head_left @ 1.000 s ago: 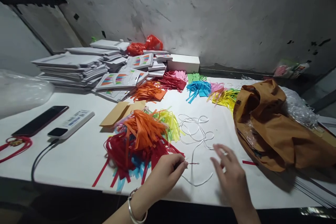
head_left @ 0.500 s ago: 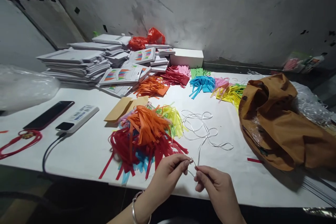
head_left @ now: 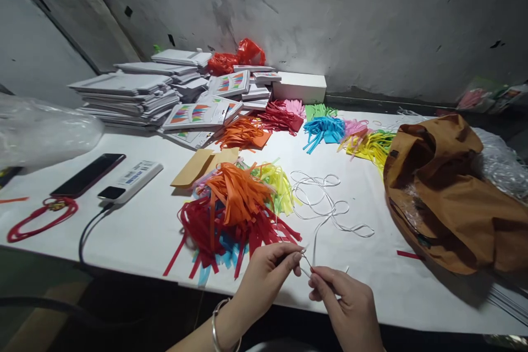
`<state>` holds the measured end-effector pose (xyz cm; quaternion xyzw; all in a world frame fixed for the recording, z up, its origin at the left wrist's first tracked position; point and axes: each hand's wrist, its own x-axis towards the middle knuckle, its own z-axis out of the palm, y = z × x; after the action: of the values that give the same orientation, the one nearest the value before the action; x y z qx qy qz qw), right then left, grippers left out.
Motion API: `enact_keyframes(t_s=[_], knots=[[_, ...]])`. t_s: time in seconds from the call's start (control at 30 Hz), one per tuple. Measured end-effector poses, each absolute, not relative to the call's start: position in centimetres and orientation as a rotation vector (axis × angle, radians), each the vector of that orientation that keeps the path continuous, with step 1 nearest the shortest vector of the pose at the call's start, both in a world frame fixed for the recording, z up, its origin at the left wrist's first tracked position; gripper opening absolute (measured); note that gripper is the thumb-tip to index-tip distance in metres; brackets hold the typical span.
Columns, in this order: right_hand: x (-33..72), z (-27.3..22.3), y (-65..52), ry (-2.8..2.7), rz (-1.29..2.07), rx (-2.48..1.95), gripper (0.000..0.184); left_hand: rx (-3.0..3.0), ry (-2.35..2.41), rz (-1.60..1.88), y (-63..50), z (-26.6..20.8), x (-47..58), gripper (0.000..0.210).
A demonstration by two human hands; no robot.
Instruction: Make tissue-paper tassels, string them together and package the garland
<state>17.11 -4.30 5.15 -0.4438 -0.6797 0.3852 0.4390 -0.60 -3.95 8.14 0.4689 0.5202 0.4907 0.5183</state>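
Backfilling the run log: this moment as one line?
left hand: pinching thin dark wire-like strand | right hand: pinching same strand | thin white cord: loosely looped on white tabletop | orange strip tassels: piled atop red strip tassels

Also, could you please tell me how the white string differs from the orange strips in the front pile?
The white string is pale and thin; the orange strips are bright and look flat and wider. The string lies in loose loops on the table, while the orange strips are heaped over red strips. Both look limp and bend freely.
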Motion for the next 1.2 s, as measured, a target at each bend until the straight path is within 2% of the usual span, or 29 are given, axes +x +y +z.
enact_keyframes(t_s=[0.2, 0.53, 0.73, 0.93, 1.2], knots=[[17.2, 4.7, -4.1, -1.768, 0.865, -1.040, 0.014, 1.031, 1.242, 1.150, -4.1, 8.1, -0.6, 0.024], [17.0, 4.8, -4.2, -1.841, 0.752, -1.001, 0.014, 0.702, 1.067, 1.066, -4.0, 7.7, -0.7, 0.041], [16.6, 6.1, -4.0, -1.916, 0.752, -0.959, 0.015, 0.645, 0.984, 1.029, -4.3, 7.5, -0.1, 0.034], [16.4, 5.3, -4.0, -1.856, 0.772, -0.967, 0.015, 0.667, 0.941, 1.063, -4.3, 8.0, 0.1, 0.027], [16.4, 7.0, -3.8, -1.958, 0.515, -0.890, 0.016, 0.864, 1.005, 1.102, -4.4, 8.2, 0.4, 0.030]])
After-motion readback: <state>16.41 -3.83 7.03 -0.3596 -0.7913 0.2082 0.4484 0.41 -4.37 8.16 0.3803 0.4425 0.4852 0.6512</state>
